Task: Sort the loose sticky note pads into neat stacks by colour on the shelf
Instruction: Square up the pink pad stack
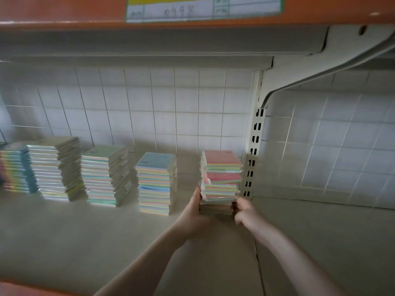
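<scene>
We find both hands at the base of the pink-topped stack point(221, 180); the left hand point(195, 212) lies flat against the stack's left side, fingers straight and pointing upward along the pads; the right hand point(243, 210) is at the lower right corner, fingers curled against the bottom pads, though we cannot tell how firmly it grips. The stack stands on the shelf point(106, 242) just beside the slotted upright point(254, 150); its pads sit unevenly, some edges jutting out. To its left, apart from it, we note the blue-topped stack point(156, 182); then the green-topped stack point(106, 176); then a taller pale stack point(55, 167) whose top colour we cannot judge; then a rainbow-edged stack point(17, 169) with a blue side at the far left, partly cut off by the frame. A tiled wall point(149, 107) runs behind the row; an orange beam point(64, 11) overhead carries a label point(203, 8) with handwritten digits, too blurred to read with confidence.
</scene>
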Available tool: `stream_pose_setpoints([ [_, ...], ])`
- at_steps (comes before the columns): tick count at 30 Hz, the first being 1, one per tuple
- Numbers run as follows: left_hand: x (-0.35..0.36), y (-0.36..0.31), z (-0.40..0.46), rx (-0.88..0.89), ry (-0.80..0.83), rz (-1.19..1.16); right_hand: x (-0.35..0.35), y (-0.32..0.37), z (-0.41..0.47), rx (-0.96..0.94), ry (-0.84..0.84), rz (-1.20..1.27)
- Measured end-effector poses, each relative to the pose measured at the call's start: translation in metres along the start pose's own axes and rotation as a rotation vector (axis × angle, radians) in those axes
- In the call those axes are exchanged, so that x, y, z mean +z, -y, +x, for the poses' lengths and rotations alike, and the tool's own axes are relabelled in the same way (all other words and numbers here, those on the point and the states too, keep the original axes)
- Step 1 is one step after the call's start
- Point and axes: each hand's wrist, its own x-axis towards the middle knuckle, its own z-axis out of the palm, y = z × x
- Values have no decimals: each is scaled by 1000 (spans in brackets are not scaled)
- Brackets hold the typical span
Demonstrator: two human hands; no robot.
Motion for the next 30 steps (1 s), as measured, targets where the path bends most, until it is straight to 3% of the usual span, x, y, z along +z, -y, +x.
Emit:
stream_pose_setpoints([
  [3, 0, -7, -1, -28, -52, -141, -7, 2, 1, 2, -32, 89],
  [7, 0, -19, 8, -196, -276, -181, -15, 7, 13, 45, -171, 584],
  [11, 0, -21, 26, -252, -476, -409, -11, -1, 36, 137, -228, 621],
  [20, 7, -13, 44, -406, -477, -481, 16, 2, 62, 183, -367, 744],
  [23, 7, -13, 44, -433, -465, -490, 23, -5, 68, 230, -402, 727],
  [30, 9, -11, 42, -445, -460, -522, 26, -9, 62, 134, -409, 614],
])
